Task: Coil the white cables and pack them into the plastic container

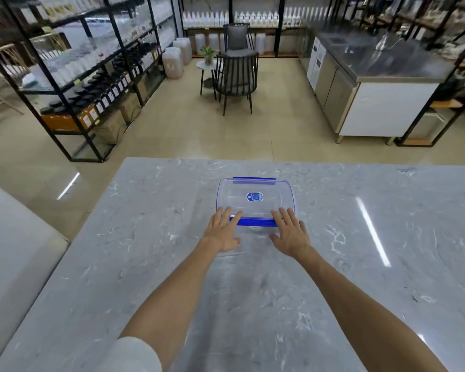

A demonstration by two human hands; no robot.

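A clear plastic container (pixel 255 202) with a lid, blue clasps and a blue sticker on top sits on the grey marble table (pixel 360 264), a bit past the middle. My left hand (pixel 222 230) lies flat with straight fingers touching the container's near left corner. My right hand (pixel 290 232) is flat too, its fingers resting on the near right corner by the blue front clasp. No white cables can be seen; the container's inside looks clear through the lid.
The marble table spreads wide around the container. A white surface (pixel 14 251) lies to the left of it. Beyond the table are black shelving racks (pixel 91 76), chairs (pixel 236 76) and a steel counter (pixel 373 89).
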